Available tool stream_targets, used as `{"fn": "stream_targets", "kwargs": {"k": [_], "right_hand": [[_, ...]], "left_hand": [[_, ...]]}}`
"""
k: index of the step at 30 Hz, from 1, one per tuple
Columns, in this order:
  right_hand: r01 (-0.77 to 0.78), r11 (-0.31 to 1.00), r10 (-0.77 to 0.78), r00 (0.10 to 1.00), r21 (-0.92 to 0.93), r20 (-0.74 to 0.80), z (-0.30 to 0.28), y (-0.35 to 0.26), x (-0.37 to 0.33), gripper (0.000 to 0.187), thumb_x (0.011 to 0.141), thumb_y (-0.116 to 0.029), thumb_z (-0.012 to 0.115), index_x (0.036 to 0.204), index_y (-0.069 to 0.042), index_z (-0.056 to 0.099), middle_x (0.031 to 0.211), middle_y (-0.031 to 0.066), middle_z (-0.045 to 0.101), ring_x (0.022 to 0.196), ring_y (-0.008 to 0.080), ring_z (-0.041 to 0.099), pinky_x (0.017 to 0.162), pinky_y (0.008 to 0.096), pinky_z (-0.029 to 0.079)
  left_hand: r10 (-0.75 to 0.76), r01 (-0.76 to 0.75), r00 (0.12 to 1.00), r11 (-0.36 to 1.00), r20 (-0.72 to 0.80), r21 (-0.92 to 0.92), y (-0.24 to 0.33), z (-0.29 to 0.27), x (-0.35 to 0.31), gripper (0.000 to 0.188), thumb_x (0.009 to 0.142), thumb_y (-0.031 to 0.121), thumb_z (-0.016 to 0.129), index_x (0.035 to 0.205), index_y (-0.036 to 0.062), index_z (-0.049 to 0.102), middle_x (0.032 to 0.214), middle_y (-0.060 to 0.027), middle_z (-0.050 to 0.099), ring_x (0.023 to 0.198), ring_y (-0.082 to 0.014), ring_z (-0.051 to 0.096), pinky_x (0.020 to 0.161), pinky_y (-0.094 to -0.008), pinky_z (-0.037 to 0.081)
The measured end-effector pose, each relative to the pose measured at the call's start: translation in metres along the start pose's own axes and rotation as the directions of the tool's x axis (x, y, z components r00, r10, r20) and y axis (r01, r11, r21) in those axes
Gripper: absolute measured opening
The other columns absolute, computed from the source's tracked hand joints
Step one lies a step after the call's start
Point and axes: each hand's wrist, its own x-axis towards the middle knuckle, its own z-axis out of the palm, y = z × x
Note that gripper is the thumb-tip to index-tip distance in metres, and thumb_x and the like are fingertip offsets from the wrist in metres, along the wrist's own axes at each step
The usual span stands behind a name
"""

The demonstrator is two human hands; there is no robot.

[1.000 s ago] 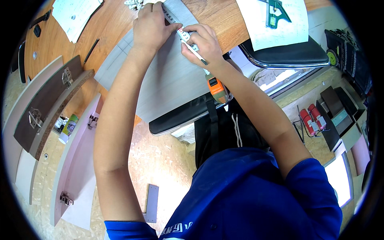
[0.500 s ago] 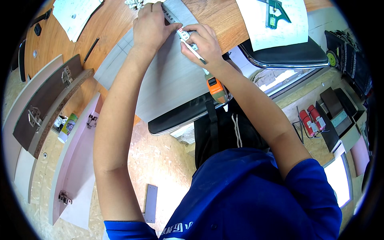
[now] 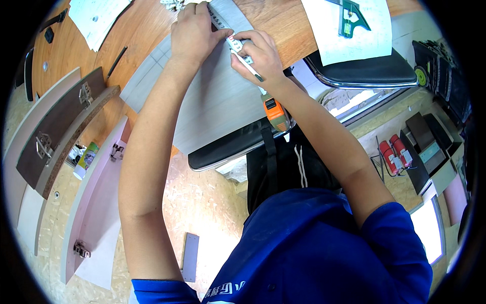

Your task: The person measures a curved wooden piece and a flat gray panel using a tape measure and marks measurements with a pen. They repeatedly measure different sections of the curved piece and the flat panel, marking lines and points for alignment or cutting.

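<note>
My left hand (image 3: 194, 35) presses on a metal ruler (image 3: 218, 21) that lies on a grey board (image 3: 202, 109), its fingers curled over the far side and its thumb reaching toward my right hand. My right hand (image 3: 260, 57) is closed around a white pen (image 3: 247, 64), its dark end angled back toward me. Under these fingers runs the white tape blade (image 3: 236, 45), meeting the ruler's end by my left thumb. The orange and grey tape measure case (image 3: 276, 112) hangs past the board's near right edge, beside my right forearm. The pen's far tip is hard to make out.
A green-handled combination square (image 3: 350, 20) rests on a paper sheet (image 3: 324, 48) at the right, over a black chair seat (image 3: 367, 71). Hinged panels (image 3: 61, 126) stand at the left. More papers (image 3: 96, 20) and a black stick (image 3: 117, 61) lie on the wooden table (image 3: 283, 20).
The whole view has shifted very slightly. Both hands, the ruler, the pen and the tape keep the same places relative to the board.
</note>
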Motion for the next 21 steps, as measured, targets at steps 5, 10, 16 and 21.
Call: {"fn": "stream_targets", "kwargs": {"k": [5,10,16,21], "right_hand": [[0.004,1.000,-0.004,1.000,0.009,0.001,-0.0003,0.0005,0.0005,0.017,0.075,-0.013,0.080,0.076,-0.005,0.065,0.113,0.0074,0.068,0.110,0.0287,0.060,0.096,0.0431,0.046],[-0.004,1.000,0.005,1.000,0.007,-0.006,0.0016,0.0024,-0.0006,0.016,0.075,-0.012,0.079,0.075,-0.005,0.065,0.113,0.0071,0.068,0.109,0.0289,0.060,0.096,0.0432,0.046],[0.002,1.000,-0.002,1.000,0.013,0.004,0.0005,-0.0020,0.0009,0.016,0.073,-0.010,0.079,0.073,-0.006,0.064,0.114,0.0050,0.068,0.111,0.0278,0.060,0.097,0.0432,0.046],[-0.001,1.000,0.001,1.000,-0.006,-0.009,0.0025,-0.0021,0.0001,0.016,0.072,-0.009,0.080,0.073,-0.007,0.064,0.113,0.0038,0.069,0.111,0.0272,0.060,0.098,0.0431,0.046]], "left_hand": [[0.048,-0.048,0.998,0.999,-0.047,0.005,-0.0027,0.0012,0.0012,0.081,0.072,0.050,0.089,0.127,-0.0035,0.062,0.111,-0.0192,0.068,0.100,-0.0377,0.068,0.086,-0.0451,0.056],[0.031,-0.031,0.999,0.999,-0.033,-0.011,-0.0020,0.0017,0.0014,0.081,0.072,0.049,0.089,0.127,-0.0035,0.061,0.111,-0.0190,0.067,0.101,-0.0374,0.068,0.087,-0.0452,0.056],[0.041,-0.041,0.998,0.999,-0.050,-0.002,-0.0051,0.0029,0.0004,0.081,0.071,0.049,0.089,0.127,-0.0034,0.061,0.112,-0.0191,0.068,0.102,-0.0376,0.068,0.087,-0.0454,0.056],[0.046,-0.046,0.998,0.999,-0.046,-0.004,-0.0057,0.0026,-0.0001,0.081,0.071,0.048,0.089,0.127,-0.0034,0.061,0.114,-0.0194,0.068,0.104,-0.0378,0.068,0.089,-0.0452,0.056]]}}
